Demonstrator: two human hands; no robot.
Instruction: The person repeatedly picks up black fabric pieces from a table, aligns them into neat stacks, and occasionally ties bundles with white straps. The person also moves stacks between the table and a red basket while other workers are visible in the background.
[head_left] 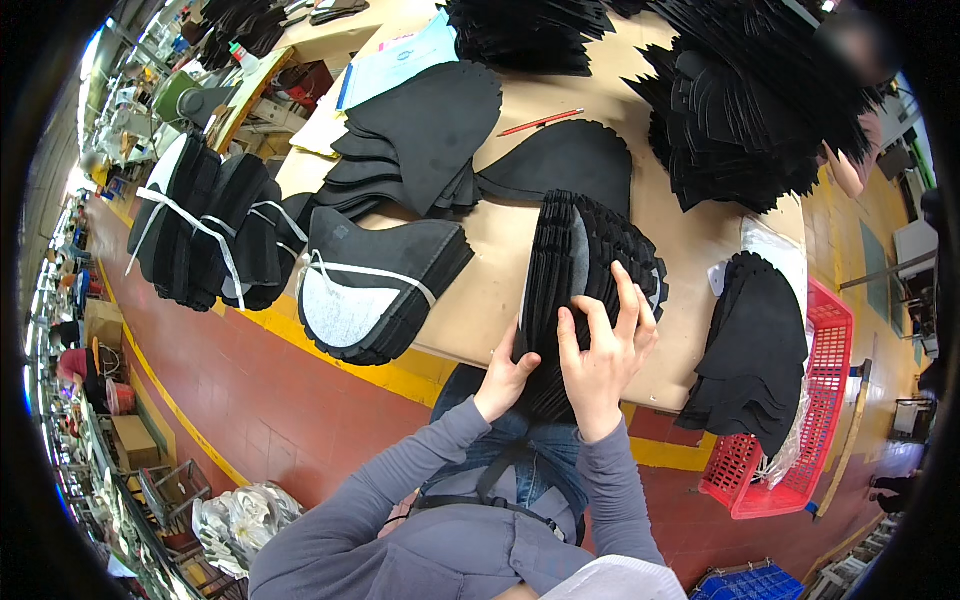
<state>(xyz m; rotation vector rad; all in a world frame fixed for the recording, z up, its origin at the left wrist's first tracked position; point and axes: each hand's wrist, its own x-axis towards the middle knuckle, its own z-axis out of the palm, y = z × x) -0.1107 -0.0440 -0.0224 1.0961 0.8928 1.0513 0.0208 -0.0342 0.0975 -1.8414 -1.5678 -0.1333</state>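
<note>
Both hands, left hand and right hand, grip the black cut-piece stack at the table edge; fanning appears underway; separating 1 piece likely follows.

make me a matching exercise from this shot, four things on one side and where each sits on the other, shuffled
Things
1. red pencil
2. red plastic basket
3. bundle tied with white strap
4. stack of black cut pieces

Places
A. at the table's near edge, left of the hands
B. on the floor at the table's right end
C. on the bare tabletop, farther back, between black piles
D. under the left hand and right hand, fanned on edge

Pairs: 1-C, 2-B, 3-A, 4-D
</note>
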